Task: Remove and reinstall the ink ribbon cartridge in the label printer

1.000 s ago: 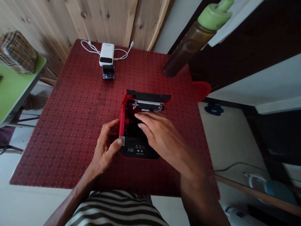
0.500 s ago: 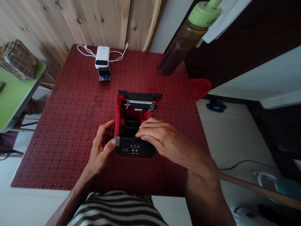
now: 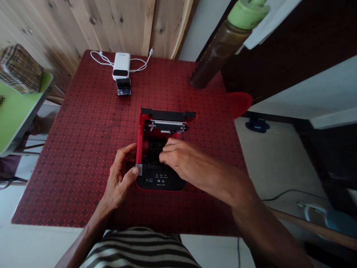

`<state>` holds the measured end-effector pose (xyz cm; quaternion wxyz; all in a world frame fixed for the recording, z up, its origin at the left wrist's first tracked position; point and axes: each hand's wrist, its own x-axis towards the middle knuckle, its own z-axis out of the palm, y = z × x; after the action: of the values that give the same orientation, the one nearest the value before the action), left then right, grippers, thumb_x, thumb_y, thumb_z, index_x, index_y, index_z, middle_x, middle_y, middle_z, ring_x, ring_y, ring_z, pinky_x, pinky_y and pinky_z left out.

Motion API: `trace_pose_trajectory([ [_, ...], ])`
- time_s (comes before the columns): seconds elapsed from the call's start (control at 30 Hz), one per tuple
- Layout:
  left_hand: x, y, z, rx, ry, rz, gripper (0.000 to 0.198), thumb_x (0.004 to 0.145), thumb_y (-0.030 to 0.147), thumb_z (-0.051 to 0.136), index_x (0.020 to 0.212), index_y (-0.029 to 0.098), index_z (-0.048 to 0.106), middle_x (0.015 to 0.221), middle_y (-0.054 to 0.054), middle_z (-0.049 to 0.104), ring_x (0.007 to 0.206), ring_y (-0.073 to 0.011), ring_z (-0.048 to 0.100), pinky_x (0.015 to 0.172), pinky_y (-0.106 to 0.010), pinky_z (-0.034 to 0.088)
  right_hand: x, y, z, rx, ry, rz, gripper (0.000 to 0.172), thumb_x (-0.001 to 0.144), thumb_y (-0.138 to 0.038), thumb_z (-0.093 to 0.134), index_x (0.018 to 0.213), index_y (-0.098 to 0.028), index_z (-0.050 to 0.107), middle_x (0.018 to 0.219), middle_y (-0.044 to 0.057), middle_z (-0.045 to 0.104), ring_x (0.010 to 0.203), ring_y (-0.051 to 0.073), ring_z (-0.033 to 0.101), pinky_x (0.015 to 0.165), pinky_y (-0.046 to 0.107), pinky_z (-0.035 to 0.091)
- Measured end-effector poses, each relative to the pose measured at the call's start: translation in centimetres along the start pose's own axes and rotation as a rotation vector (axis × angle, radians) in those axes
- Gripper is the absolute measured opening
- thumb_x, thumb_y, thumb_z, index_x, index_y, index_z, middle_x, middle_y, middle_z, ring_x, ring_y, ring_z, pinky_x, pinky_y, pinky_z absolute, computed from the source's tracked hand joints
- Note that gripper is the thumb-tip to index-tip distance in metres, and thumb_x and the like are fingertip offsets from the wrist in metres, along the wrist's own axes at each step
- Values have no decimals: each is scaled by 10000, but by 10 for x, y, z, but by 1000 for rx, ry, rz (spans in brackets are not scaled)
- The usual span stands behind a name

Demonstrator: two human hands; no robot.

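Note:
A red and black label printer (image 3: 160, 178) stands on the table with its lid (image 3: 169, 113) raised at the back. Its inner compartment (image 3: 154, 149) lies exposed, dark at the bottom. My left hand (image 3: 120, 178) grips the printer's left side, thumb on the front left corner by a grey patch, fingers along the outer wall. Over the compartment's right side is my right hand (image 3: 181, 156), its fingers curled together and pointing down into it. What those fingertips hold, if anything, is hidden. A roller and metal parts show under the lid.
On the red patterned table (image 3: 92, 149), a white power bank (image 3: 121, 65) with a white cable lies at the back, a small black piece before it. A tall brown bottle (image 3: 220, 48) with green cap stands back right. A red stool (image 3: 238, 104) is beyond the right edge.
My right hand's fingers have curled and drawn together inside the compartment, the wrist turning over. My left hand keeps its hold on the printer. The view has shifted slightly.

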<state>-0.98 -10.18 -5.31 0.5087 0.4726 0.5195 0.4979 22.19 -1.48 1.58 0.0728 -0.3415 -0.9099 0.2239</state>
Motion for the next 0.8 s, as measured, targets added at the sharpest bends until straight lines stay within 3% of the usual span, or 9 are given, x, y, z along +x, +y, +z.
trace_pose_trajectory([
  [0.1,1,2,0,7,8,-3,584,1050,607,735,1523,272,667,1401,-116,758,1275,-344,747,1056,-506,622,2,-1,-5,17,-32,-58,340,1066,51,598,951,-235,743,1095,20,804,989,190,717,989,353,602],
  [0.17,0,3,0,8,17,-8,582,1043,612,742,1514,278,676,1413,-113,760,1298,-352,741,1079,-515,616,0,-3,-6,-12,17,-65,313,1066,42,613,962,-227,733,1052,24,792,994,207,718,985,378,613],
  [0.33,-2,5,-3,-61,-18,-75,595,1069,602,712,1568,282,659,1482,-117,769,1318,-364,741,1106,-534,594,-13,-13,-1,-19,258,-103,292,1082,16,601,957,-206,744,989,52,790,982,230,738,962,417,662],
  [0.4,4,9,-6,-31,30,-48,597,1074,605,706,1573,278,670,1516,-119,756,1366,-375,715,1148,-547,565,-20,-18,4,-8,365,-103,302,1091,7,582,988,-207,768,994,61,803,989,230,752,947,417,681],
  [0.6,65,37,-2,105,200,173,488,1091,683,675,1385,317,810,1464,-68,778,1410,-350,675,1216,-526,509,-39,-33,16,-64,563,-75,217,1102,-28,649,1137,-183,796,1111,92,864,1129,245,789,1005,416,702],
  [0.7,100,48,9,56,207,197,527,1099,723,637,1112,246,861,1235,-87,830,1232,-312,742,1091,-471,569,-45,-36,22,-120,596,-43,200,1092,-35,680,1158,-181,800,1134,93,875,1173,254,800,1034,411,703],
  [0.8,116,51,16,-6,239,186,489,1057,676,739,876,225,784,1052,-63,810,1128,-263,750,1030,-411,582,-49,-37,30,-153,639,-40,247,1082,-25,686,1181,-214,811,1110,69,881,1160,243,815,1029,404,708],
])
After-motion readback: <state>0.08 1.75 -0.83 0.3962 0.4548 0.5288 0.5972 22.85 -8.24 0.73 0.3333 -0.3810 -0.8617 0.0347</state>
